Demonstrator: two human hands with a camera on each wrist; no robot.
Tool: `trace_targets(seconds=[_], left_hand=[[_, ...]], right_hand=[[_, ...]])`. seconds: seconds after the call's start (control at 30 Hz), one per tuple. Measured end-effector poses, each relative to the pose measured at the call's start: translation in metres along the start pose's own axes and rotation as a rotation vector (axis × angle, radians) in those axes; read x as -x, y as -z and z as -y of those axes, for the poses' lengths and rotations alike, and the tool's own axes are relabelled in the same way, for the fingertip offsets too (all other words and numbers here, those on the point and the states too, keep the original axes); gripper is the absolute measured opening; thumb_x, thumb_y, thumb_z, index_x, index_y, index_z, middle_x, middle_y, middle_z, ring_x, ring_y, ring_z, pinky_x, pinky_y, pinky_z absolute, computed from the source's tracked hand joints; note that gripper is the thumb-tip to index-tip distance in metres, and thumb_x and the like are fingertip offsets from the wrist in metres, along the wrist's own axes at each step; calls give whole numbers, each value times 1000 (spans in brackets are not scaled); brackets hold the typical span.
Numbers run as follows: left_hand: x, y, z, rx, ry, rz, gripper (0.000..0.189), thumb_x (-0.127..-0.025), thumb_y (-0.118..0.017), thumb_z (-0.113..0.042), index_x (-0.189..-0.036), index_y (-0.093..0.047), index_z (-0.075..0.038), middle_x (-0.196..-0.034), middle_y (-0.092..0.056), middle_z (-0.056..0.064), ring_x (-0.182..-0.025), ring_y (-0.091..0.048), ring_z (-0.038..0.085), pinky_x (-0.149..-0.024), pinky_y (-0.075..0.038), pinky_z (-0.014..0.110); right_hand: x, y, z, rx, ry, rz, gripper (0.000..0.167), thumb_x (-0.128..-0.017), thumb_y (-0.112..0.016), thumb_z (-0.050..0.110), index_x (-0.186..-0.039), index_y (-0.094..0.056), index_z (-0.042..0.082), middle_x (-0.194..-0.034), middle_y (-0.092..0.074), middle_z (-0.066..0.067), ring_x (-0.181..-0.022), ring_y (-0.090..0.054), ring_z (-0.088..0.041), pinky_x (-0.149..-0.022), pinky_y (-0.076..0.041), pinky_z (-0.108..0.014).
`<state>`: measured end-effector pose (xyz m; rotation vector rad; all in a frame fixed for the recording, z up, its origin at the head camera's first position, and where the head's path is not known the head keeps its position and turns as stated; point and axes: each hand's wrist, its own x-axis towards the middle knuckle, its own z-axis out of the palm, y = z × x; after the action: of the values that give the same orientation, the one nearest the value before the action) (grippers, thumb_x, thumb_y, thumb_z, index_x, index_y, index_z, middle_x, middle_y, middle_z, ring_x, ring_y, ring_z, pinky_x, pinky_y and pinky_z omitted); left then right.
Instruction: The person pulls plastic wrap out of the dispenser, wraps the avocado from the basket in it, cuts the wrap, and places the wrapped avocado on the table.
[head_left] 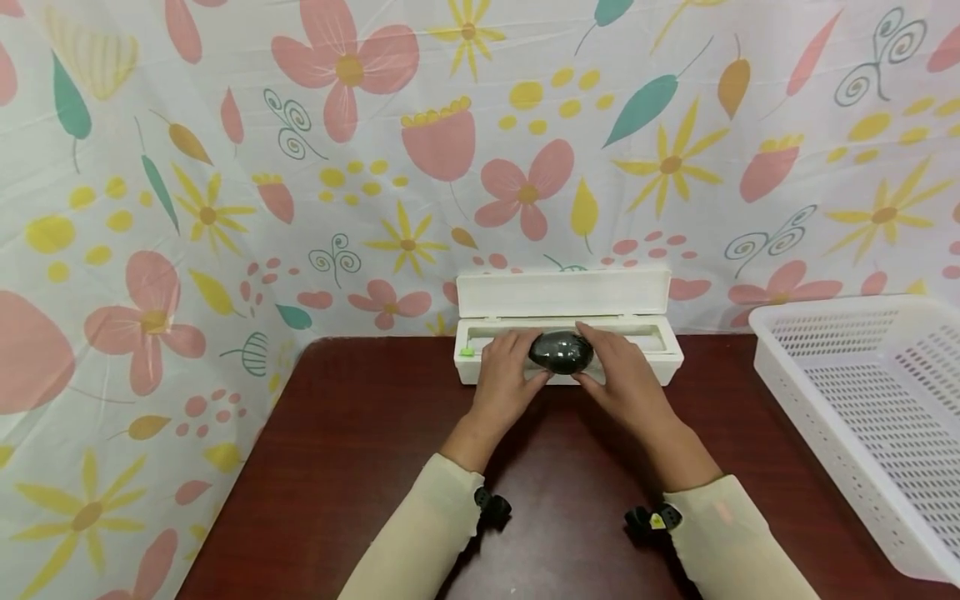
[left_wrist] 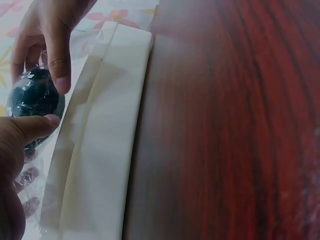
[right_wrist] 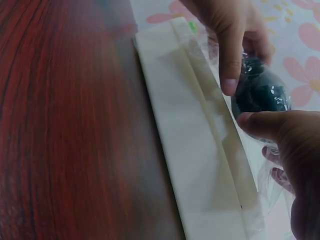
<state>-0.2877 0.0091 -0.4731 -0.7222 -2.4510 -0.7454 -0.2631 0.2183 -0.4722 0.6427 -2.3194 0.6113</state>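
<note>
Both hands hold a dark, glossy oval object (head_left: 561, 352) wrapped in clear plastic film, just over the front of a white cling film dispenser (head_left: 472, 372). My left hand (head_left: 504, 375) grips its left side, thumb on the near face. The right hand (head_left: 626, 379) grips the opposite side, its thumb also in front. In the left wrist view the dark oval object (left_wrist: 37, 95) looks blackish green, and loose film hangs around the fingers. The dispenser's lid (head_left: 562, 294) stands raised at the back, and a small green slider (head_left: 467, 352) sits at its left end.
A white perforated plastic basket (head_left: 832, 467) stands on the right of the dark red wooden table (head_left: 360, 483). Behind the table and along its left hangs a flower-patterned cloth (head_left: 240, 208). The dispenser sits at the table's far edge, against the cloth.
</note>
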Motion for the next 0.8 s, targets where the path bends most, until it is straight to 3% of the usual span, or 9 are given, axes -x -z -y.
trace_targets(seconds=[0.4,0.8], left_hand=[[-2,5,-9,10,-49,-155,63,-78,-88,-19,-134,-59,-17,-119,-64,2,-114,-61,23,-98,-48,44],[-3,22,-21,54,-103,-176,67,-81,-85,-15,-140,-55,-16,-130,-60,4,-119,-61,20,-98,-48,43]], right_hand=[[-4,5,7,-21,15,-86,72,-73,-86,-1,-137,-54,5,-124,-64,-19,-111,-61,-39,-95,-49,-52],[-7,10,18,-44,-5,-205,71,-71,-86,-6,-135,-55,5,-127,-63,-17,-117,-60,-35,-100,-47,-45]])
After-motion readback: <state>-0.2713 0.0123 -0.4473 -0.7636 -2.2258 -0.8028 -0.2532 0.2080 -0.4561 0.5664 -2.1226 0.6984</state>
